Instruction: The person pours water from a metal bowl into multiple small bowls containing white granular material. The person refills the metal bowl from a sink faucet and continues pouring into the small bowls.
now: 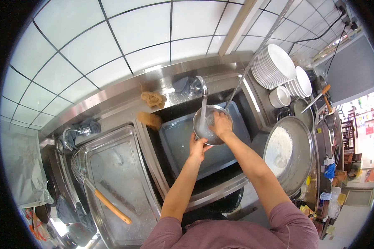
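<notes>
Water runs from a curved chrome faucet [202,85] into a metal bowl [197,130] above the sink. My left hand [199,147] grips the bowl by its lower left rim, thumb at the edge and fingers beneath. Inside the bowl is my right hand [222,124], its fingers bent toward the inner wall; whether they hold anything cannot be told. Beneath the bowl, a grey rectangular tray [182,165] lies in the sink basin. To the right stands a large metal bowl [299,162] with white powder [280,146] and a round hollow in it.
A whisk [112,207] with a wooden handle lies on a metal tray [115,174] at left. A brown sponge [149,120] and a fibrous scrubber [152,99] sit by the sink's rim. Stacked white plates [272,67] stand back right. A flexible metal hose [258,53] hangs behind the bowl.
</notes>
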Tool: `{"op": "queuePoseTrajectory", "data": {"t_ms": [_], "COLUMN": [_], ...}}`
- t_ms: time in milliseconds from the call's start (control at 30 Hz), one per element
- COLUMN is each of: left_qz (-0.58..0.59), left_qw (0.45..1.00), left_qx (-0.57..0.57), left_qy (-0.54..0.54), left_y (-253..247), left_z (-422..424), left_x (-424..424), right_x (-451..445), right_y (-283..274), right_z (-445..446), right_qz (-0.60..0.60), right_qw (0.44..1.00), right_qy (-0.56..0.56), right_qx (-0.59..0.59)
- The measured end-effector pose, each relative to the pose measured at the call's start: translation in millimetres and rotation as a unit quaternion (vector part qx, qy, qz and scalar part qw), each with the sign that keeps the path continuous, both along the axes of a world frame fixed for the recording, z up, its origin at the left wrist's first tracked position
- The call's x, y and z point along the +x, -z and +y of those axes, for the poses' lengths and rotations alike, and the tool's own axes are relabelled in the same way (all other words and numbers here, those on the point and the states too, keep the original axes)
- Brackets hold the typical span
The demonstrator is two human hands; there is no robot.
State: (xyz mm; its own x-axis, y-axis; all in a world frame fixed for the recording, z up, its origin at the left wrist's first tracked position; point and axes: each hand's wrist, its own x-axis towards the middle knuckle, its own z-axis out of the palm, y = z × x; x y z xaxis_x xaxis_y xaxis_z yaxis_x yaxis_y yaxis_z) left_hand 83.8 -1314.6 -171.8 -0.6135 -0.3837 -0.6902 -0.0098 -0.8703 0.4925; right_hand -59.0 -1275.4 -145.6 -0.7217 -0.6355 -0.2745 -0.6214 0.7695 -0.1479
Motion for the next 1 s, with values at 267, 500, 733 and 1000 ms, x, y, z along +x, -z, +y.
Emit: {"op": "queuePoseTrajectory", "data": {"t_ms": [267, 500, 733, 1000], "left_qz": [0.009, 0.01, 0.015, 0.022], "left_qw": [1.0, 1.0, 1.0, 0.999], "left_qx": [0.02, 0.025, 0.021, 0.009], "left_qy": [0.007, 0.013, 0.011, 0.035], "left_y": [1.5, 5.3, 1.4, 2.3], "left_z": [0.2, -3.2, -6.4, -10.8], "left_x": [-2.7, -2.6, -3.2, 1.1], "right_x": [-1.9, -15.3, -40.6, -34.0], "right_y": [-4.3, -28.0, 16.3, 38.8], "right_z": [-2.3, -19.3, -25.5, -4.7], "right_qz": [-0.013, -0.023, -0.319, -0.195], "right_qw": [0.999, 0.994, 0.906, 0.95], "right_qy": [-0.003, -0.009, 0.164, 0.123], "right_qx": [0.036, -0.106, -0.224, -0.211]}}
